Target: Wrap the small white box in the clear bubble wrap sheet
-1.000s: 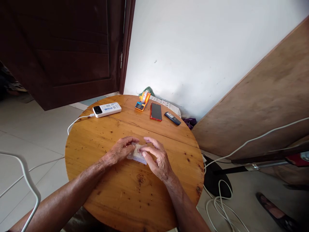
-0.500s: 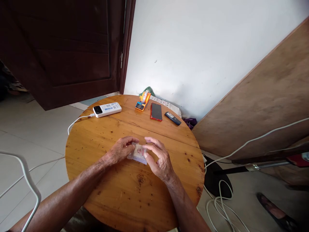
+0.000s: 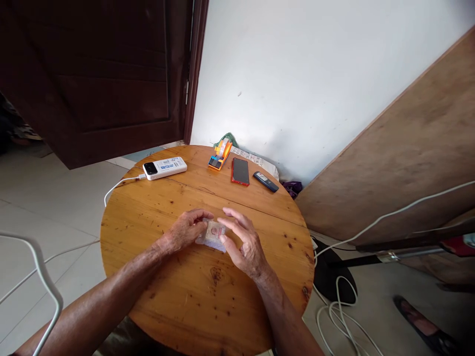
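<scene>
A small flat rectangular packet (image 3: pixel 214 234), pale with a reddish mark and what looks like clear wrapping, lies on the round wooden table (image 3: pixel 178 306). My left hand (image 3: pixel 188 228) is closed on its left end, thumb on the near side and fingers curled over the far side. At the right end is my right hand (image 3: pixel 245 244), fingers spread apart and slightly bent. Its thumb tip reaches the packet's right edge, though whether it presses there I cannot tell.
Toward the back of the table are a white power bank (image 3: pixel 165 168) with a cable, an orange tape dispenser (image 3: pixel 220 155), a red-edged phone (image 3: pixel 240 172) and a dark handheld device (image 3: pixel 265 181). White cables (image 3: pixel 339 311) coil on the floor at right, near a person's foot (image 3: pixel 423 321).
My right index finger has shifted slightly left over the packet's far edge, and the thumb has moved a little. My left hand and the packet stay in place.
</scene>
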### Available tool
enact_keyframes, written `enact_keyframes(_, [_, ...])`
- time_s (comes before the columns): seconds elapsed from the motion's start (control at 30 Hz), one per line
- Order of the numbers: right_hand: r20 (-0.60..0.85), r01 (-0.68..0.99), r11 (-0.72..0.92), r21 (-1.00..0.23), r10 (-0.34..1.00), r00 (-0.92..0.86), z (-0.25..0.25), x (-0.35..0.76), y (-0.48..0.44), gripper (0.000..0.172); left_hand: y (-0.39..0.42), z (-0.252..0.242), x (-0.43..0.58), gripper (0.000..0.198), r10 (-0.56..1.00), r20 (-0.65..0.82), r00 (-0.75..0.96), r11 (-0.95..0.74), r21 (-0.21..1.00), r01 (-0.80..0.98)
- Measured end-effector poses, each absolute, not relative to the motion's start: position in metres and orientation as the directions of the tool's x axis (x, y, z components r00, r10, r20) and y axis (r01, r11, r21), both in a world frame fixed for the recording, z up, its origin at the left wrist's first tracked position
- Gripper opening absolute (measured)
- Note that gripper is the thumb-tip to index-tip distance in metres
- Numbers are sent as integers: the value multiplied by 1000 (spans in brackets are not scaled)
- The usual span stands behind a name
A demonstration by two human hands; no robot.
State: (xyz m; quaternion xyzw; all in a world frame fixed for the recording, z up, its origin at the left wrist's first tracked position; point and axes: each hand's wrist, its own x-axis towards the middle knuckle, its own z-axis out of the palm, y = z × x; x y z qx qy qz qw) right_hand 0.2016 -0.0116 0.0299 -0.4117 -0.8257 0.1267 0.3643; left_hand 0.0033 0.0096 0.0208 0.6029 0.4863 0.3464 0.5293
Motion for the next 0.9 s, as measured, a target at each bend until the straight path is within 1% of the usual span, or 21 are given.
enact_keyframes(0.07, [482, 590, 646, -484, 760, -437, 30, 200, -12, 26, 10, 21, 4, 37, 958, -89, 271, 32, 978, 205])
enact_keyframes(0.13, [490, 580, 652, -489, 755, -435, 30, 199, -13, 19, 10, 21, 4, 35, 963, -86, 254, 36, 980, 195])
enact_keyframes(0.3, [530, 568, 581, -583, 802, -276, 32, 202, -12, 13, 14, 19, 4, 34, 977, -112, 179, 84, 984, 159])
enact_keyframes(0.4, [494, 576, 526, -626, 838, -229, 33, 207, -9, 12, 18, 16, 0, 36, 991, -112, 79, 103, 989, 106])
enact_keyframes(0.47, [433, 580, 502, -642, 861, -265, 33, 210, -8, 23, 21, 15, -3, 38, 994, -103, 45, 97, 989, 112])
enact_keyframes(0.6, [273, 593, 462, -659, 882, -383, 31, 215, -8, 60, 22, 15, -7, 41, 993, -109, 40, 96, 966, 239])
enact_keyframes(0.67, [215, 615, 454, -644, 880, -424, 28, 216, -9, 74, 21, 15, -6, 40, 990, -123, 64, 102, 959, 265])
enact_keyframes(0.7, [196, 629, 454, -631, 878, -437, 27, 215, -9, 78, 21, 15, -5, 40, 987, -132, 90, 104, 959, 263])
enact_keyframes(0.77, [179, 650, 459, -606, 875, -451, 24, 212, -10, 79, 20, 14, -3, 39, 974, -157, 165, 112, 962, 250])
enact_keyframes(0.9, [223, 663, 470, -583, 877, -426, 20, 206, -8, 69, 19, 11, 0, 39, 945, -181, 274, 126, 970, 207])
